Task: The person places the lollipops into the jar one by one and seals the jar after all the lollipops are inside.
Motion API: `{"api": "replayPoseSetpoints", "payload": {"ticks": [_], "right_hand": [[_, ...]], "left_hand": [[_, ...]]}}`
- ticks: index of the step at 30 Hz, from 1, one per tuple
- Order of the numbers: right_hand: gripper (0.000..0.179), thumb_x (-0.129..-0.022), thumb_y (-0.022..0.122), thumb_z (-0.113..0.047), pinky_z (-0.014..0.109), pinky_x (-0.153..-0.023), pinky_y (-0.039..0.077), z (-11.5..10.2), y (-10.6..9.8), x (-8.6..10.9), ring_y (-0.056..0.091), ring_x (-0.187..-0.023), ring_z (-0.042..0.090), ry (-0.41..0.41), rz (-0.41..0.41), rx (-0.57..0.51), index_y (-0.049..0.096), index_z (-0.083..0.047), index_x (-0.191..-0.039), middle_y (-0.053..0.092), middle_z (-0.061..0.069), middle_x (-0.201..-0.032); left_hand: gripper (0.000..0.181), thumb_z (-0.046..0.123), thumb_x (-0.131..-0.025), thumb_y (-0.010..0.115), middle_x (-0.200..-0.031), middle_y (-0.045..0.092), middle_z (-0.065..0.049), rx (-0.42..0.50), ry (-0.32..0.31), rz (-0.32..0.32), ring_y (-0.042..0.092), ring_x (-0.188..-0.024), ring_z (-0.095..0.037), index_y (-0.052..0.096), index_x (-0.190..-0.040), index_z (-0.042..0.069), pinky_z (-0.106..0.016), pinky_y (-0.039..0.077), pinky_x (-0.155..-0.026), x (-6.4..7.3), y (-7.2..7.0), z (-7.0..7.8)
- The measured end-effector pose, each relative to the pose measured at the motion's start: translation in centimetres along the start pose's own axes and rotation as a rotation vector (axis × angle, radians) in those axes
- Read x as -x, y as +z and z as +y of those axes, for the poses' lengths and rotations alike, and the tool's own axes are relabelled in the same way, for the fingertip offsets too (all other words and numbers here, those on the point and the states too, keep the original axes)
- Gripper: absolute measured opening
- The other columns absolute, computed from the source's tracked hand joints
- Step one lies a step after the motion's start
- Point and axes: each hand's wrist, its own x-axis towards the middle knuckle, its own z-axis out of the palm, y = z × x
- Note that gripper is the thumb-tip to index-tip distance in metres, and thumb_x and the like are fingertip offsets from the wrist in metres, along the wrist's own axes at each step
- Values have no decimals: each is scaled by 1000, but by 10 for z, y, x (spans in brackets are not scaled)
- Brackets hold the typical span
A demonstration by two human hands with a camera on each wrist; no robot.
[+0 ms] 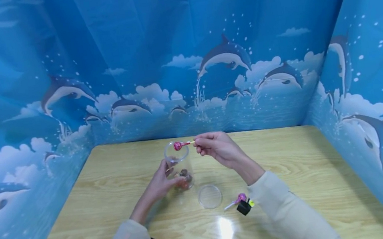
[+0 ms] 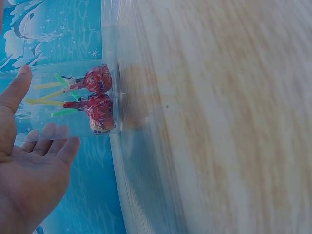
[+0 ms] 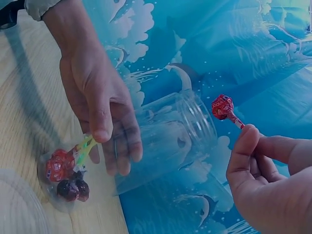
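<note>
A clear plastic jar stands upright at the table's middle, its mouth uncovered. My left hand grips its side, thumb and fingers on opposite sides of the wall. Several wrapped lollipops, red and dark, lie at the jar's bottom; their yellow and green sticks point toward the mouth. Between thumb and forefinger, my right hand pinches the stick end of a red-wrapped lollipop. In the head view its candy head appears over the jar's mouth; the right wrist view has it just beyond the rim.
A round clear lid lies on the wooden table, right of the jar. Farther right is a pink-wrapped lollipop with a pale stick, close to a small black box by my right cuff. Dolphin-printed blue sheets surround the table.
</note>
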Motion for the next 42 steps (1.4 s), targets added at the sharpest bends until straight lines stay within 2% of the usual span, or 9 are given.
{"api": "replayPoseSetpoints", "payload": {"ticks": [6,11,16,18,20,25,31,36,42], "right_hand": [[22,-104,60,-4,21,-68,58,2,3,-5,65,-79,15,5,8,72,66,10,-121,69,14,-97],[24,-105,61,-10,23,-72,59,1,6,-9,65,-82,16,-25,1,229,69,7,-119,69,21,-103],[28,-105,63,-18,25,-73,59,-2,12,-10,64,-80,17,-36,7,399,71,3,-122,70,16,-96],[28,-105,63,-20,27,-72,59,-3,15,-10,64,-79,17,-43,7,448,72,1,-122,69,10,-92],[27,-105,64,-22,27,-71,58,-3,16,-11,63,-78,18,-55,5,485,73,-3,-122,69,10,-92],[26,-104,64,-23,28,-68,56,-4,18,-12,61,-77,19,-97,0,492,73,-7,-122,69,14,-94],[29,-104,64,-21,28,-68,56,-6,13,-6,61,-78,19,-104,18,508,71,-3,-125,69,10,-92],[27,-104,65,-20,29,-71,58,-6,0,6,63,-79,20,-95,25,526,72,-5,-124,69,10,-93],[30,-104,65,-22,31,-75,58,-1,-24,27,63,-83,21,-71,58,516,70,-4,-127,69,8,-98]], "left_hand": [[80,9,-83,86,-150,46,-29,6,-34,-3,41,-143,-47,39,-147,1,-54,36,-119,0,0,0],[84,9,-84,86,-151,45,-30,15,-43,-5,41,-142,-48,35,-150,-1,-55,35,-119,0,0,-1],[84,8,-85,85,-151,45,-29,35,-54,-13,40,-143,-47,34,-151,0,-55,35,-120,-1,0,-3],[83,8,-84,85,-151,45,-28,38,-52,-14,40,-144,-46,35,-150,0,-54,35,-120,-1,1,-4],[81,8,-84,85,-150,46,-27,33,-43,-13,40,-144,-45,37,-148,1,-53,35,-120,-1,1,-4],[77,6,-85,84,-150,47,-25,27,-15,-13,40,-144,-42,38,-148,2,-53,35,-121,-1,1,-4],[76,4,-85,84,-148,48,-29,37,15,-15,41,-143,-45,39,-146,-2,-54,34,-121,0,1,-4],[78,5,-82,85,-146,49,-29,28,4,-7,41,-143,-45,40,-145,0,-54,31,-122,-1,1,-4],[78,3,-82,85,-145,49,-29,18,-8,0,42,-142,-45,40,-145,-2,-52,32,-122,0,1,0]]}}
